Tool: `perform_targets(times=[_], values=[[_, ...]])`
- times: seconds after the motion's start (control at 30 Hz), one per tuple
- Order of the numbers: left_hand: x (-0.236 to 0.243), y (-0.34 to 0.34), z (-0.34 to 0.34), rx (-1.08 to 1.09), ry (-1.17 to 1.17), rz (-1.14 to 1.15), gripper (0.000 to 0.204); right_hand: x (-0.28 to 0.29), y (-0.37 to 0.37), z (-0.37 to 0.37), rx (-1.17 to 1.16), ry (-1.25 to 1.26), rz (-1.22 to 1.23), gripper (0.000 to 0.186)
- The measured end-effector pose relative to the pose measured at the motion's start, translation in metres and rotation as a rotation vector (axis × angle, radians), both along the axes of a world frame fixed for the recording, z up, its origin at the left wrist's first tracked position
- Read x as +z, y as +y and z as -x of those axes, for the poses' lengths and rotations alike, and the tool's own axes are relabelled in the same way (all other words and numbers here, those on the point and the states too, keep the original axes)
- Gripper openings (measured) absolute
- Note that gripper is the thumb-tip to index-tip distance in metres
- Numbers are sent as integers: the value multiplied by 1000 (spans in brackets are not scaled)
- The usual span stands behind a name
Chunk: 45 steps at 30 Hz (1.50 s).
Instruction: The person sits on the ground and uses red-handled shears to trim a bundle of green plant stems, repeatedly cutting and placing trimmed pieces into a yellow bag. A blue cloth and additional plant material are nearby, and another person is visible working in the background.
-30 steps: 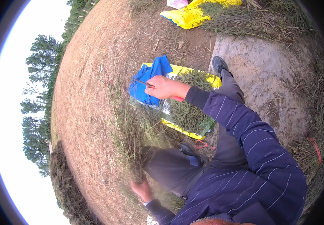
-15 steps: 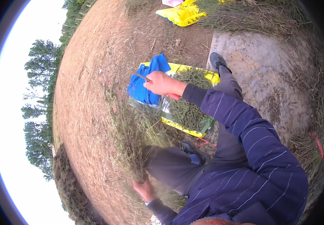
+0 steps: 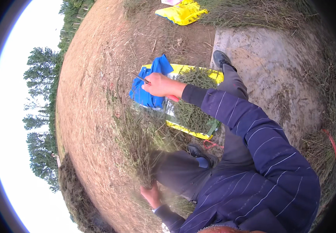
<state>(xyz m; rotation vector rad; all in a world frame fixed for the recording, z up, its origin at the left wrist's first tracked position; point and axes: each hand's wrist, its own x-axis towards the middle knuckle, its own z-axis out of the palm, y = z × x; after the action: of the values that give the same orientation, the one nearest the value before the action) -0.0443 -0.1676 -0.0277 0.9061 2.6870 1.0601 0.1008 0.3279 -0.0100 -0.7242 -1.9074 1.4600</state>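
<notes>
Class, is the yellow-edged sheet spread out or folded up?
Spread out: the sheet shows yellow edges either side of the green stems.

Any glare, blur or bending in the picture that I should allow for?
Head view: the sky is washed out to white; head view: fisheye distortion bows the tree line; head view: pale haze softens the trouser knee beside the stems in the left hand, cause unclear.
</notes>
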Motion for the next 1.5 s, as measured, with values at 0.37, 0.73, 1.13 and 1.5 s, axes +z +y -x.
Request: perform_targets(times=[0.37,0.73,1.13,1.5], values=[[3,5,-4,27,-13,58,33,-3,5,1,-68,-1,-59,39],[-1,3,-2,7,-15,45,36,-35,-12,-24,353,-92,-177,28],[2,-1,-3,-5,-78,47,39,-17,-40,-8,351,-65,-252,31],[5,3,-6,25,-140,24,36,-18,-23,-25,215,19,-182,32]])
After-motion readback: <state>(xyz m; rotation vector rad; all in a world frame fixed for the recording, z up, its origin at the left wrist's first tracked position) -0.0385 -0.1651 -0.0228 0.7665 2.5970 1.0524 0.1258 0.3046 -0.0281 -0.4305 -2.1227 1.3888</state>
